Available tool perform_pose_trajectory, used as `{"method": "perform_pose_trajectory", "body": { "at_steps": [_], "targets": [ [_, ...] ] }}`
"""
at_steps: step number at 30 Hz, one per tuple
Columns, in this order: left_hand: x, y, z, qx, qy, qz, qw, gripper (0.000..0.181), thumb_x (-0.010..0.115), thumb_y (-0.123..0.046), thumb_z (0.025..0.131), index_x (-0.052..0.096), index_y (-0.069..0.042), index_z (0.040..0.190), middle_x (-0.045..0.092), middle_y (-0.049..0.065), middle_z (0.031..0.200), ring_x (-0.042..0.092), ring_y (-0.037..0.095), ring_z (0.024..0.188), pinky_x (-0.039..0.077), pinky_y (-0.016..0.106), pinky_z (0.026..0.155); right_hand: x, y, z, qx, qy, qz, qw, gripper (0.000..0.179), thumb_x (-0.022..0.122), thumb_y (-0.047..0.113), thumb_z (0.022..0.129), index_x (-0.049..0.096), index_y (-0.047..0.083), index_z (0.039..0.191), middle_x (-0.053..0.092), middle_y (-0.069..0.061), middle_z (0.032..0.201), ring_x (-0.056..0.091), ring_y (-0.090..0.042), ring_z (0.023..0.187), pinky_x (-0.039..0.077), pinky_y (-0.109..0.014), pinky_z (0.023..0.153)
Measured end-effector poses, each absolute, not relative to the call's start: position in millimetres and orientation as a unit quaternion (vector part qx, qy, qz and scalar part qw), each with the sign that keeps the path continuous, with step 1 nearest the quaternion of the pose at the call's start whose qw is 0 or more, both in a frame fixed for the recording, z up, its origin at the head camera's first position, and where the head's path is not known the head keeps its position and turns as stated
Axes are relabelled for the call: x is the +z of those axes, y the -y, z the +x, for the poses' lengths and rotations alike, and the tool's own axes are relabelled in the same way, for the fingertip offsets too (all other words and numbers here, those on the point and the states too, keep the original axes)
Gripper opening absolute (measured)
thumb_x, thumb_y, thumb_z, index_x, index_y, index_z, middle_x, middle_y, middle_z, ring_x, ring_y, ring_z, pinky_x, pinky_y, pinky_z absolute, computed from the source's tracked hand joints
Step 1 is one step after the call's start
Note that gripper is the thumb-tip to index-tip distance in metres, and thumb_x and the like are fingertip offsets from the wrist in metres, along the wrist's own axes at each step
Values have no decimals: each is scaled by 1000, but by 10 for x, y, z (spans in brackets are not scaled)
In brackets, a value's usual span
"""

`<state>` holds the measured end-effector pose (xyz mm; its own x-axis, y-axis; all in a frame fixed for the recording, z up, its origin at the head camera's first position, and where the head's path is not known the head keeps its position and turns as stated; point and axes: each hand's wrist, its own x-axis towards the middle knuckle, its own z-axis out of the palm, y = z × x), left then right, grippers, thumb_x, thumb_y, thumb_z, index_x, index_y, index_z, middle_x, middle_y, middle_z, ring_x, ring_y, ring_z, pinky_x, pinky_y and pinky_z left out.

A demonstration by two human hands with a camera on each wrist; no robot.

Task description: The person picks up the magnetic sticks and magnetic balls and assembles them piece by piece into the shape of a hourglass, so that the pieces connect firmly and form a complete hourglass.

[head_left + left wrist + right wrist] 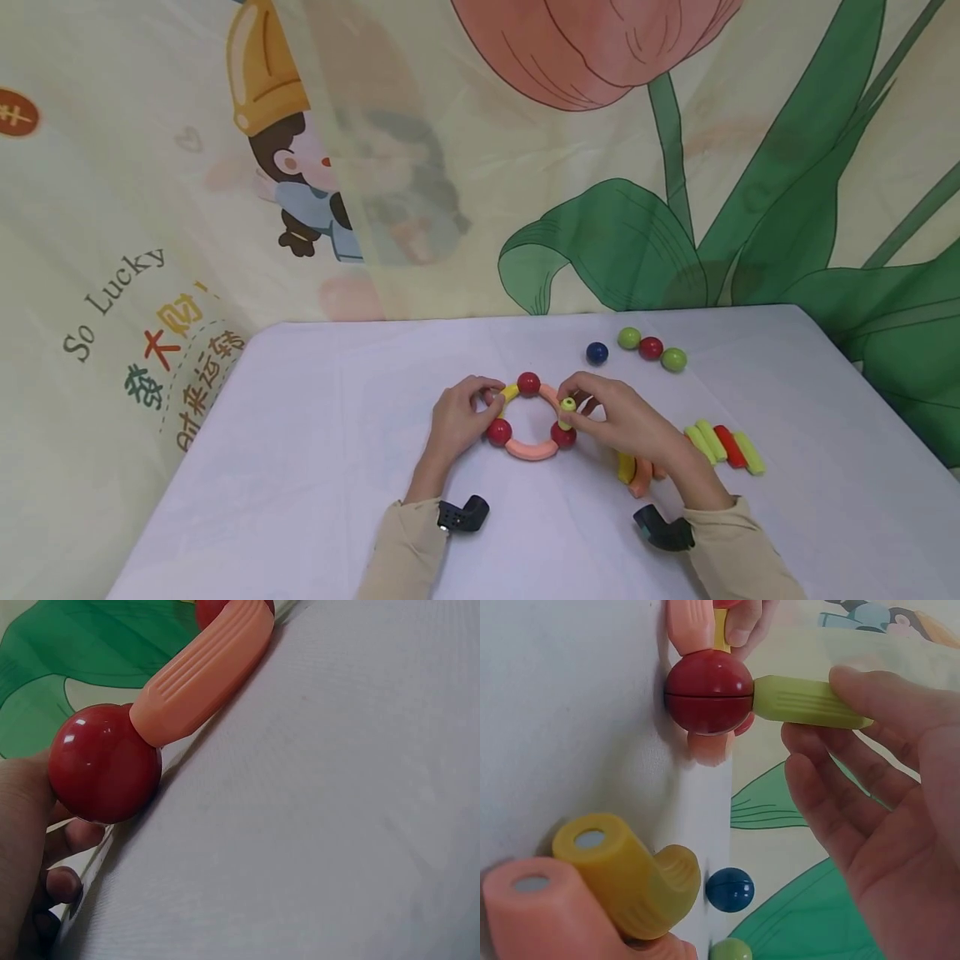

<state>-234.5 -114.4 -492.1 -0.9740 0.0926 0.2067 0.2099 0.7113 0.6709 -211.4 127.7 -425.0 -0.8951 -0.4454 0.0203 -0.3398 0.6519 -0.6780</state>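
A ring of red balls (528, 383) and curved magnetic-looking rods lies on the white table. Coral rods (532, 451) form its front and right sides, and a yellow curved rod (510, 392) its left. My left hand (461, 412) pinches that yellow rod between thumb and fingers, just behind the left red ball (105, 763). At the ring's right, my right hand (618, 412) pinches a light green straight rod (802, 701) by its upper part. The rod stands upright, its lower end against the right red ball (709, 691).
Yellow (626, 467) and orange (641, 477) curved rods lie beneath the right forearm. Farther right is a row of light green rods and a red rod (729, 446). At the back sit a blue ball (597, 353), a red ball (651, 348) and green balls (674, 359).
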Motion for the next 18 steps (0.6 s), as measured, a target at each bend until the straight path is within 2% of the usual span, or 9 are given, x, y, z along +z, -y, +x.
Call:
{"method": "perform_pose_trajectory", "body": {
  "at_steps": [4,10,15,18],
  "targets": [
    [-4925,1140,-2339,-368,922,-87,86,23,69,-27,84,69,-25,107,61,-7,84,43,8,63,33,19,56,-4245,-1298,-2094,-355,-906,-219,74,27,69,23,85,59,18,110,63,10,101,60,-12,96,52,-31,80],
    [-4923,1145,-2341,-379,918,-89,81,38,68,-20,82,63,-28,119,58,-4,106,47,10,72,36,23,60,-4185,-1486,-2094,-354,-910,-207,69,33,64,30,89,56,17,119,63,2,111,59,-14,99,51,-31,81],
    [-4931,1161,-2352,-396,909,-102,84,54,62,-9,79,56,-30,128,52,-1,127,54,15,101,47,36,81,-4117,-1903,-2121,-344,-919,-183,62,36,59,34,92,54,11,120,61,-7,116,58,-22,104,51,-39,86],
    [-4927,1181,-2349,-404,903,-119,87,55,58,-6,79,56,-29,129,53,-2,133,52,18,116,45,44,95,-4090,-2196,-2136,-336,-928,-146,68,40,57,35,93,53,8,122,59,-12,118,56,-29,108,52,-44,85]
  ]
}}
